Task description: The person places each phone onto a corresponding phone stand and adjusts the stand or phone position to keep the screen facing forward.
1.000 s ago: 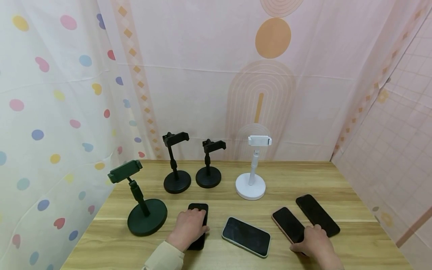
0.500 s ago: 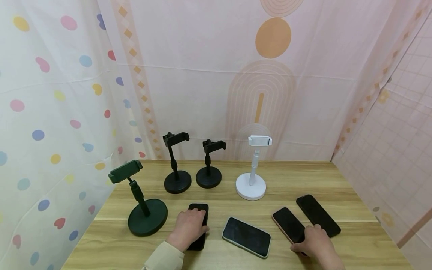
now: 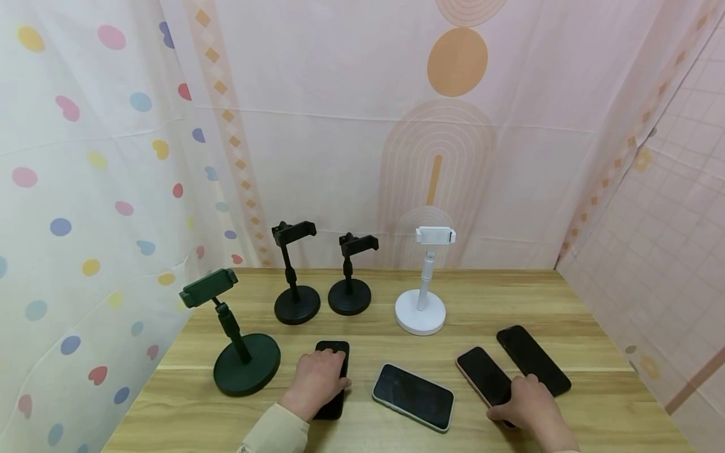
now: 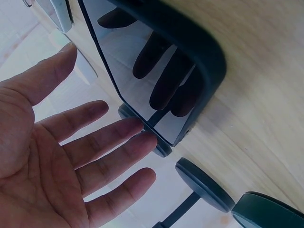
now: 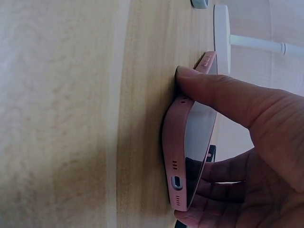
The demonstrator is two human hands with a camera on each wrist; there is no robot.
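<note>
In the head view my left hand (image 3: 314, 384) lies over a black smartphone (image 3: 334, 404) flat on the table. The left wrist view shows its fingers straight and spread, mirrored in the dark screen (image 4: 118, 54) with a gap to their reflections. On the right side, my right hand (image 3: 532, 412) holds a smartphone in a pink case (image 3: 483, 374) by its long edges. The right wrist view shows the thumb on one edge of that pink case (image 5: 175, 137) and fingers at the opposite edge. The phone's port end faces the camera, close to the wood.
Between the hands lies a pale-edged smartphone (image 3: 413, 397). Another black phone (image 3: 533, 360) lies beyond the right hand. Behind stand a green phone stand (image 3: 247, 365), two black ones (image 3: 297, 305) (image 3: 349, 297) and a white one (image 3: 420, 313). Patterned curtains (image 3: 317, 157) border the wooden table (image 3: 493, 296).
</note>
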